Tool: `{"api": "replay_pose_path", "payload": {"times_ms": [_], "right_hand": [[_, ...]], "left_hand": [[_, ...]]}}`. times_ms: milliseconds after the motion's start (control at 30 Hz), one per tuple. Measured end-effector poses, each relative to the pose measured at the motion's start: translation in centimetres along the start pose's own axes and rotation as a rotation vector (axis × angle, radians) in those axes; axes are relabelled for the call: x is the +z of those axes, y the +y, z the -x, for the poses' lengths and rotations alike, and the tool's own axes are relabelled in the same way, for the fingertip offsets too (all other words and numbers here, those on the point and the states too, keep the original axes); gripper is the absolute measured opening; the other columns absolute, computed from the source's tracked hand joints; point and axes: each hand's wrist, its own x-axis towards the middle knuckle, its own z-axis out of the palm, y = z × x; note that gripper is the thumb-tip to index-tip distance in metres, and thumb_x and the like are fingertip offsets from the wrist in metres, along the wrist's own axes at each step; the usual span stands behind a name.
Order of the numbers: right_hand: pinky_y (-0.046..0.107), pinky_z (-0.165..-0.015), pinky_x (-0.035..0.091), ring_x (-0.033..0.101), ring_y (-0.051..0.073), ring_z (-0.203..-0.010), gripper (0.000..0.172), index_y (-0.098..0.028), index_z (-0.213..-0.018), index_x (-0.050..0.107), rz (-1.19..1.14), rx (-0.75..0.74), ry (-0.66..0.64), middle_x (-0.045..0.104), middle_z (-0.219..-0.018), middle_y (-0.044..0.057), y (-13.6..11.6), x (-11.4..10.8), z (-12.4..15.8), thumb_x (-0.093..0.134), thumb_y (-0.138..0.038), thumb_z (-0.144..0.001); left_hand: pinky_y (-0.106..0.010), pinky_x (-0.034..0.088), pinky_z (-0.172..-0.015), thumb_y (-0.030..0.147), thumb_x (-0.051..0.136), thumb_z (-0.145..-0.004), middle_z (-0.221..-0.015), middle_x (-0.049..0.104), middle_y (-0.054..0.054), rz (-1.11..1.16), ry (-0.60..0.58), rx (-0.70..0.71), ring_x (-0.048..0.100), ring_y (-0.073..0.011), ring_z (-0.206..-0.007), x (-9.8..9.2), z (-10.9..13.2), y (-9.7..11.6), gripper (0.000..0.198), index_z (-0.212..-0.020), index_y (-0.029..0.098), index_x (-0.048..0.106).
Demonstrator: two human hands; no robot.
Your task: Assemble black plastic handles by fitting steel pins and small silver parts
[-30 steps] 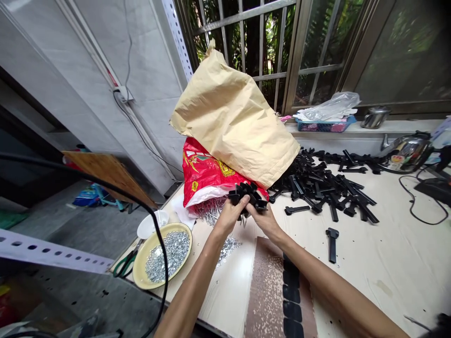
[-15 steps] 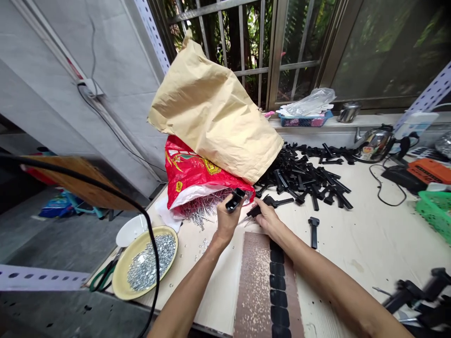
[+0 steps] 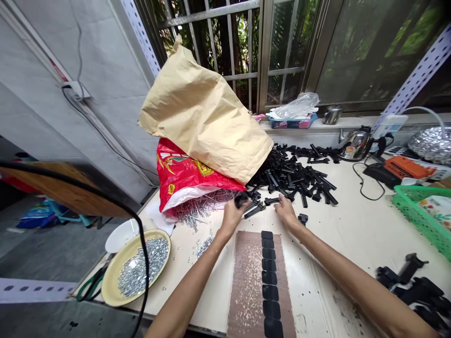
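My left hand (image 3: 231,218) is closed around a black plastic part (image 3: 241,201) beside the mouth of the red sack. Most of that part is hidden by the fingers. To the right, my right hand (image 3: 286,212) has its fingertips pinched on the end of a black T-shaped plastic part (image 3: 272,201) low over the table. Between the hands lie a few more black parts (image 3: 254,210). One further black part (image 3: 302,218) sits right by my right wrist, partly covered. Below the hands is a brown board (image 3: 246,281) with a row of black rounded squares (image 3: 270,278).
Long metal pins (image 3: 197,209) spill from the red sack (image 3: 186,171), under a tan paper sack (image 3: 207,112). A yellow bowl (image 3: 107,288) holds small metal pieces. A black cable (image 3: 143,244) hangs at left. Black parts (image 3: 289,171) lie heaped behind; a green basket (image 3: 405,206) stands right.
My right hand has moved right, away from my left hand. The black part in my left hand has tipped, its open end no longer facing me. The whole view has shifted slightly.
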Motion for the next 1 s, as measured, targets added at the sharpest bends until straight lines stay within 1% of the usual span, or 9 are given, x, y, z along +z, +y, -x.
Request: {"api": "replay_pose_path", "payload": {"times_ms": [167,400,533,633,700,733,800,900,1000], "right_hand": [[0.037,-0.101,0.039,0.052,0.024,-0.116,0.053,-0.011,-0.125,0.051,0.034,0.010,0.028,0.053,-0.127,0.014,0.9,-1.2,-4.1,0.050,-0.020,-0.073],[0.034,-0.081,0.052,0.066,0.018,-0.086,0.038,-0.015,-0.113,0.061,0.068,-0.073,-0.011,0.061,-0.117,0.010,-1.4,-4.9,-2.7,0.052,-0.022,-0.077],[0.026,-0.062,0.055,0.066,0.013,-0.062,0.026,-0.015,-0.099,0.066,0.093,-0.187,-0.177,0.069,-0.088,0.005,-4.9,-6.0,0.4,0.054,-0.032,-0.083],[0.023,-0.054,0.055,0.061,0.011,-0.054,0.031,-0.011,-0.077,0.068,0.111,-0.125,-0.302,0.064,-0.066,0.002,-6.2,-4.8,3.2,0.046,-0.030,-0.089],[0.025,-0.054,0.056,0.062,0.012,-0.061,0.034,-0.011,-0.078,0.068,0.114,-0.091,-0.261,0.063,-0.069,0.004,-6.2,-3.4,5.8,0.041,-0.026,-0.092],[0.030,-0.068,0.058,0.063,0.014,-0.068,0.032,-0.009,-0.088,0.068,0.109,-0.086,-0.199,0.064,-0.075,0.006,-6.1,-2.9,7.2,0.042,-0.027,-0.092],[0.043,-0.077,0.058,0.064,0.022,-0.082,0.031,-0.011,-0.103,0.066,0.078,-0.066,-0.114,0.063,-0.088,0.012,-6.1,-2.3,9.5,0.050,-0.035,-0.089],[0.052,-0.070,0.058,0.063,0.026,-0.083,0.039,-0.018,-0.110,0.064,-0.035,0.002,-0.261,0.061,-0.095,0.013,-7.2,-3.2,10.8,0.059,-0.045,-0.083],[0.037,-0.052,0.056,0.060,0.018,-0.064,0.042,-0.021,-0.111,0.063,-0.123,0.029,-0.521,0.062,-0.086,0.007,-8.6,-4.7,9.5,0.057,-0.051,-0.082]], "left_hand": [[-0.031,0.046,-0.077,0.031,0.061,-0.080,-0.097,0.068,-0.009,-0.420,-0.294,0.279,0.063,-0.0236,-0.089,3.7,1.1,-1.6,0.024,-0.100,0.019,0.067],[-0.039,0.044,-0.089,0.016,0.061,-0.079,-0.109,0.058,-0.013,-0.656,-0.365,0.457,0.052,-0.0257,-0.104,6.0,-0.3,-3.3,0.051,-0.129,0.015,0.048],[-0.045,0.043,-0.092,0.022,0.056,-0.084,-0.116,0.053,-0.014,-0.606,-0.251,0.565,0.047,-0.0272,-0.109,5.5,0.6,-0.6,0.053,-0.134,0.016,0.041],[-0.047,0.036,-0.101,0.023,0.054,-0.086,-0.127,0.047,-0.016,-0.529,-0.240,0.765,0.037,-0.0281,-0.122,5.3,3.1,2.8,0.056,-0.138,0.016,0.036],[-0.047,0.033,-0.105,0.026,0.053,-0.086,-0.130,0.047,-0.014,-0.502,-0.259,0.897,0.033,-0.0283,-0.127,5.3,5.2,4.8,0.053,-0.137,0.018,0.039],[-0.048,0.031,-0.107,0.027,0.052,-0.087,-0.129,0.048,-0.012,-0.505,-0.264,0.938,0.032,-0.0279,-0.128,5.3,6.3,5.7,0.050,-0.136,0.021,0.042],[-0.048,0.029,-0.108,0.027,0.049,-0.089,-0.129,0.050,-0.010,-0.534,-0.285,0.974,0.032,-0.0271,-0.130,5.0,8.3,6.8,0.044,-0.133,0.025,0.046],[-0.050,0.027,-0.109,0.021,0.050,-0.088,-0.143,0.039,-0.006,-0.632,-0.317,0.926,0.024,-0.0291,-0.137,3.1,10.5,6.5,0.047,-0.134,0.030,0.045],[-0.056,0.029,-0.106,0.024,0.061,-0.080,-0.147,0.033,-0.009,-0.719,-0.291,0.799,0.016,-0.0338,-0.139,-0.9,10.7,3.4,0.059,-0.136,0.026,0.042]]}}
